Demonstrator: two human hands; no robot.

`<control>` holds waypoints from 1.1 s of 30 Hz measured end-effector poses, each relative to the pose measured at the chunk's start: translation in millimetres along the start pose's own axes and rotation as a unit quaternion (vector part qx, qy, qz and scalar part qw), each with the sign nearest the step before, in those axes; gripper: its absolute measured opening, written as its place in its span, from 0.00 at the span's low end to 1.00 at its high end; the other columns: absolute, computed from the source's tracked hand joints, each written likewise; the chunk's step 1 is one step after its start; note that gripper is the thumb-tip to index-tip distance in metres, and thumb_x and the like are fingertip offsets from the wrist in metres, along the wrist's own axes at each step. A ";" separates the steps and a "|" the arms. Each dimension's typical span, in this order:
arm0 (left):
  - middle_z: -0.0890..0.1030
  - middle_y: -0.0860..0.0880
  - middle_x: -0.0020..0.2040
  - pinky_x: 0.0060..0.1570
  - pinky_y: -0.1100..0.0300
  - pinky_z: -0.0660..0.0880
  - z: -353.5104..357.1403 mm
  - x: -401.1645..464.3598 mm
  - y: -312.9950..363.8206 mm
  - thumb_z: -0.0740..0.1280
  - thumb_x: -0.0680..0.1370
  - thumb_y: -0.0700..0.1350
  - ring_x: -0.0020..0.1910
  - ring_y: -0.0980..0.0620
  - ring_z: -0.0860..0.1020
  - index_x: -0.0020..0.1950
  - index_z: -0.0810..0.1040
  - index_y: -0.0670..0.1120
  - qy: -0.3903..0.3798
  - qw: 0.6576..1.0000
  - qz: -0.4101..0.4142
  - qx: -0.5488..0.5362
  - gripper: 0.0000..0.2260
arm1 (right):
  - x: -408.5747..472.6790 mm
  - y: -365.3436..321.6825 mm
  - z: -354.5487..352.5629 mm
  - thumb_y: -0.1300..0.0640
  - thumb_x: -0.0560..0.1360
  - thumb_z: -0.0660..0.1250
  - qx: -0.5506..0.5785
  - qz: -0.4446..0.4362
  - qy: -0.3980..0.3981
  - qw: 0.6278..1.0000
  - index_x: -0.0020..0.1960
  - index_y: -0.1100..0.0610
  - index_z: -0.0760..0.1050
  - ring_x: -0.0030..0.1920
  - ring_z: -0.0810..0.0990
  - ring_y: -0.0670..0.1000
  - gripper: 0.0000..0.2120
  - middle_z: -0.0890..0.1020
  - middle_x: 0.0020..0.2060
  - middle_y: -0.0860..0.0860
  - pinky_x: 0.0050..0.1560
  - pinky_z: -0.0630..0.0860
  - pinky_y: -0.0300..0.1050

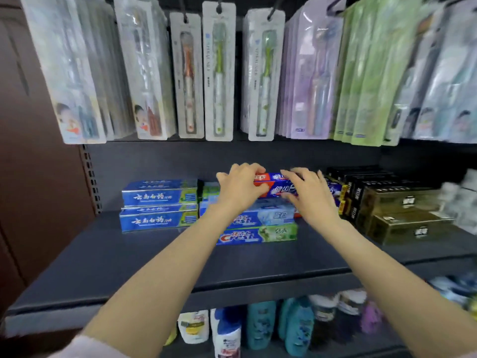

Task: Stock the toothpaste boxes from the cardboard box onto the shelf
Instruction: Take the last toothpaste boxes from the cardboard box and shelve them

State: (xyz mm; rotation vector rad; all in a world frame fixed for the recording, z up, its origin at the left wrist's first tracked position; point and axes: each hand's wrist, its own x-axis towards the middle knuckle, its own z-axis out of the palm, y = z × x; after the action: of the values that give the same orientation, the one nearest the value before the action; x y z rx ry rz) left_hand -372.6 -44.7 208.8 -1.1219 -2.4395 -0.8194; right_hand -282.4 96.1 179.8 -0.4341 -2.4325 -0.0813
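Note:
A dark blue and red toothpaste box (277, 186) lies on top of a stack of Crest toothpaste boxes (260, 235) in the middle of the dark shelf (160, 264). My left hand (238, 188) grips the box's left end, fingers curled over its top and thumb at its front. My right hand (308, 193) rests on the box's right part with fingers spread and bent over it. The cardboard box is out of view.
Blue toothpaste boxes (158, 205) are stacked to the left, black and gold boxes (395, 205) to the right. Packaged toothbrushes (219, 71) hang above the shelf. Shampoo bottles (260, 324) stand on the shelf below. A brown wall panel (31, 177) bounds the left side.

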 end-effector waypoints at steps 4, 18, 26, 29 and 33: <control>0.77 0.48 0.61 0.58 0.48 0.64 49.0 18.6 58.6 0.64 0.77 0.50 0.63 0.46 0.69 0.65 0.74 0.52 -0.048 0.996 0.046 0.057 0.16 | -12.6 68.8 -3.8 0.57 0.77 0.63 0.033 0.041 -0.040 0.998 0.69 0.54 0.69 0.62 0.72 0.57 0.20 0.73 0.61 0.55 0.61 0.70 0.52; 0.73 0.47 0.65 0.67 0.45 0.58 155.9 30.4 110.3 0.61 0.78 0.44 0.67 0.45 0.65 0.64 0.76 0.53 -0.106 0.932 0.042 0.343 0.15 | -36.5 162.3 52.6 0.65 0.79 0.56 0.095 0.013 -0.224 0.970 0.76 0.58 0.53 0.76 0.55 0.55 0.27 0.55 0.76 0.54 0.75 0.57 0.48; 0.74 0.47 0.63 0.59 0.52 0.66 133.4 -20.8 119.6 0.58 0.79 0.44 0.64 0.46 0.69 0.66 0.71 0.46 -0.056 0.969 0.065 0.230 0.15 | -61.9 149.6 24.7 0.63 0.78 0.59 0.183 0.009 -0.142 0.973 0.71 0.57 0.66 0.69 0.67 0.54 0.21 0.68 0.69 0.54 0.68 0.67 0.47; 0.78 0.45 0.57 0.55 0.51 0.71 122.8 -60.3 124.5 0.60 0.78 0.45 0.58 0.44 0.75 0.60 0.76 0.46 -0.049 0.994 0.022 0.097 0.12 | -98.2 141.3 3.0 0.63 0.78 0.59 0.215 -0.004 -0.112 0.970 0.64 0.58 0.73 0.61 0.73 0.54 0.16 0.75 0.59 0.54 0.59 0.68 0.45; 0.83 0.48 0.49 0.49 0.53 0.76 127.7 -131.3 145.2 0.63 0.77 0.45 0.51 0.46 0.79 0.53 0.79 0.47 -0.053 0.995 -0.072 -0.033 0.09 | -165.5 139.1 -14.8 0.62 0.77 0.61 0.243 -0.005 -0.127 0.962 0.56 0.57 0.79 0.53 0.78 0.56 0.12 0.79 0.50 0.55 0.54 0.74 0.50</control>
State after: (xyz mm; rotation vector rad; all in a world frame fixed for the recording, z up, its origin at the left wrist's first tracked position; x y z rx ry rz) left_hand -184.8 35.0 94.7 -1.0479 -2.6245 -0.9112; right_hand -107.1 177.2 81.5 -0.2166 -2.5851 0.5899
